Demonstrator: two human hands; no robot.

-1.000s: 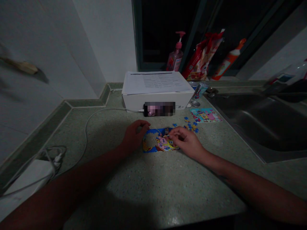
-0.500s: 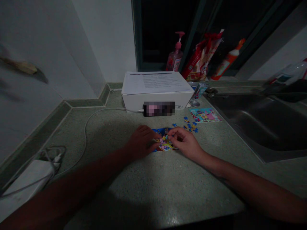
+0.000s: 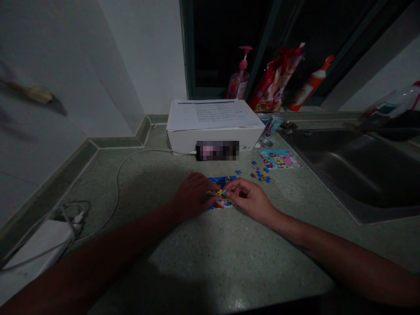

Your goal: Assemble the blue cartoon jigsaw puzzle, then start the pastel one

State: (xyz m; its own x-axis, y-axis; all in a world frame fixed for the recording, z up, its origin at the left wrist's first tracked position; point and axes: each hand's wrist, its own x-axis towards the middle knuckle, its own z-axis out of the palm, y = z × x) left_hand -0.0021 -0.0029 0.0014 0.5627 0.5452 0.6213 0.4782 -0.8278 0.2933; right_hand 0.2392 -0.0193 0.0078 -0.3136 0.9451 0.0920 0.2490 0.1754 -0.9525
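Observation:
My left hand (image 3: 193,196) rests over the left side of a small colourful puzzle board (image 3: 226,178) on the counter, thumb and fingers closed on yellow jigsaw puzzle pieces (image 3: 219,192). From the other side, my right hand (image 3: 251,197) pinches at the right end of the same pieces, where a bit of light blue shows. Both hands hide much of the board, and the exact outlines of the pieces are too small and dark to make out. Beyond my right hand lie several loose blue and yellow puzzle pieces (image 3: 262,175).
Behind the board, a phone (image 3: 217,151) on a white cable leans against a white box (image 3: 183,139) topped with paper. A colourful picture card (image 3: 282,159) lies beside the metal sink (image 3: 361,175). A pump bottle (image 3: 238,83) stands by the window; a power strip (image 3: 46,238) is at left.
My right hand has shifted slightly left and down, bringing its fingertips closer to my left thumb. The yellow pieces now sit between both hands. My left hand has barely moved.

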